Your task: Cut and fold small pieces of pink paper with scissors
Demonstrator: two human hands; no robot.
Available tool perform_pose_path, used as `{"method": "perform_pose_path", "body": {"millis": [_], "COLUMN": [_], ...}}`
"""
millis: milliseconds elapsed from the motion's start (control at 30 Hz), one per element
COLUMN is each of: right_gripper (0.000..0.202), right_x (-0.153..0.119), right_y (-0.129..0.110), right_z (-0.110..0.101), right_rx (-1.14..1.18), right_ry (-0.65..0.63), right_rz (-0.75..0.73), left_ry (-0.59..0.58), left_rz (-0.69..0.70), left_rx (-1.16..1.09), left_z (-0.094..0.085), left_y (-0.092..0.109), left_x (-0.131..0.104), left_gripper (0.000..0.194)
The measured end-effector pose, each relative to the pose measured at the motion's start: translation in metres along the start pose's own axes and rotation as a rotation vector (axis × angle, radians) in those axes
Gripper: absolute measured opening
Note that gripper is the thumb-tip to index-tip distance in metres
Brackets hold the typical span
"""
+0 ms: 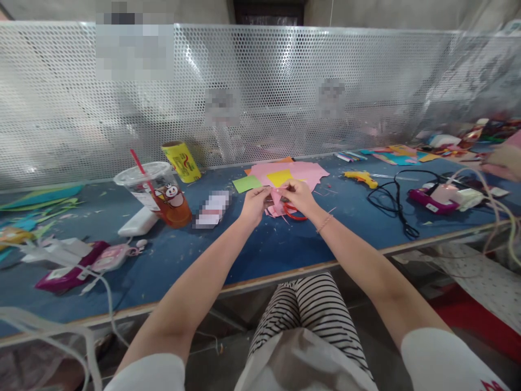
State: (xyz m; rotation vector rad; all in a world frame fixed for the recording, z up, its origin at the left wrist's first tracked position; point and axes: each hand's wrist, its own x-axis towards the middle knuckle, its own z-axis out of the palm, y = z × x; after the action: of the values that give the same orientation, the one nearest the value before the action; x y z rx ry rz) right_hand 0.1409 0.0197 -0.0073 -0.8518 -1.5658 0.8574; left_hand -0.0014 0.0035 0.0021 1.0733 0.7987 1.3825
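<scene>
My left hand [256, 204] and my right hand [299, 195] meet over the blue table, fingers pinched on a small piece of pink paper [277, 202]. Red-handled scissors [296, 213] lie just under my right hand, their blades hidden. Behind my hands spreads a large sheet of pink paper [311, 172], with a yellow paper piece [279, 177] on top. A green paper piece [246, 183] rests to the left of it. Some thin pink scraps lie below my fingers.
Left stand a drink cup [169, 198] with a straw, a yellow roll [181, 162], a phone [213, 209] and a purple power strip [73, 271]. Right lie a yellow glue gun [361, 178], a black cable [396, 209] and another power strip [433, 201]. A perforated metal screen [264, 98] rises behind.
</scene>
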Motion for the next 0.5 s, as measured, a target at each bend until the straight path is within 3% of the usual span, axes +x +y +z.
{"method": "perform_pose_path", "body": {"millis": [167,300,500], "right_gripper": [0.028,0.02,0.018], "right_x": [-0.0004,-0.0012,-0.0031], "right_y": [-0.0002,-0.0022,-0.0076], "right_z": [0.0006,0.0018,0.0021], "right_rx": [-0.039,-0.084,-0.064], "right_ry": [0.028,0.03,-0.001], "right_rz": [-0.007,-0.017,-0.003], "left_ry": [-0.019,-0.033,-0.048], "left_rz": [-0.022,0.012,-0.036], "left_rx": [0.031,0.138,0.1], "left_z": [-0.0001,-0.0002,-0.0001], "left_y": [0.001,0.0014,0.0042], "left_x": [-0.0002,-0.0011,-0.0024], "left_gripper": [0.03,0.027,0.025]}}
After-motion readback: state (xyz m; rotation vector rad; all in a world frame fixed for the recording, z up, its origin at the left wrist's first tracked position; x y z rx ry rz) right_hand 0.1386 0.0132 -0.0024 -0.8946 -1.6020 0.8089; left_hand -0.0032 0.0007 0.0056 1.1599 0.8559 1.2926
